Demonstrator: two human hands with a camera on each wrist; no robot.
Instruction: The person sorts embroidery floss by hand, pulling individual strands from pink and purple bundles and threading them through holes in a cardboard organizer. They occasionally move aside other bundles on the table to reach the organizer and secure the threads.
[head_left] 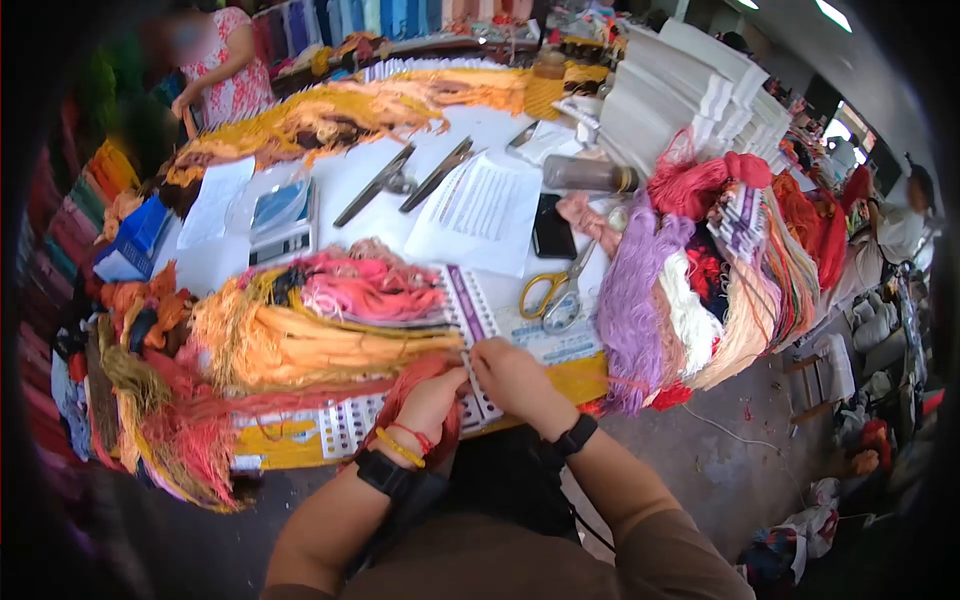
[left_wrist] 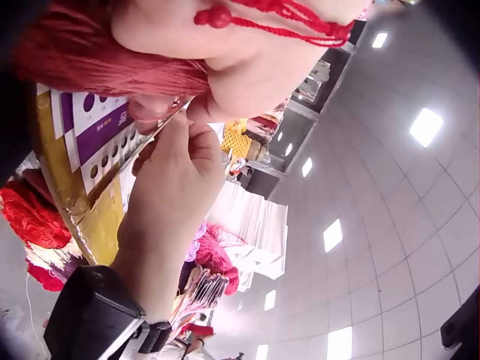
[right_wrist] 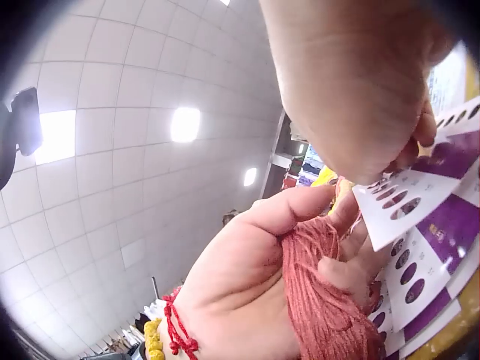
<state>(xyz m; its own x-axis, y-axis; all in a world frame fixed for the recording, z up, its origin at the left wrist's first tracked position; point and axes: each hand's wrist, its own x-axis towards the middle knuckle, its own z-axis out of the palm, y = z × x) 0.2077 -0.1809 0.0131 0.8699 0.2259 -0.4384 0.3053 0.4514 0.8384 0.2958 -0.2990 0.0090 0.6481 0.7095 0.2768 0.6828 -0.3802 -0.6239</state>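
Observation:
Dusty-red thread [right_wrist: 319, 292] lies bundled across the palm of the left hand [head_left: 432, 405], whose fingers curl round it in the right wrist view. The right hand [head_left: 512, 378] pinches the edge of a white and purple card with a row of holes [right_wrist: 409, 199]; both hands' fingertips meet at that edge. More such cards [head_left: 470, 305] lie beneath, along the table's near side. Left of the hands, orange thread [head_left: 300, 345] and pink thread [head_left: 375, 285] spread from the cards. The right fingertips are partly hidden in the right wrist view.
Scissors [head_left: 563, 300], a black phone [head_left: 553, 228] and a printed sheet [head_left: 480, 215] lie beyond the hands. Purple thread [head_left: 640, 300] hangs over the table's right edge. A stack of white folded sheets [head_left: 680, 90] stands at the back right. Another person [head_left: 232, 65] stands across the table.

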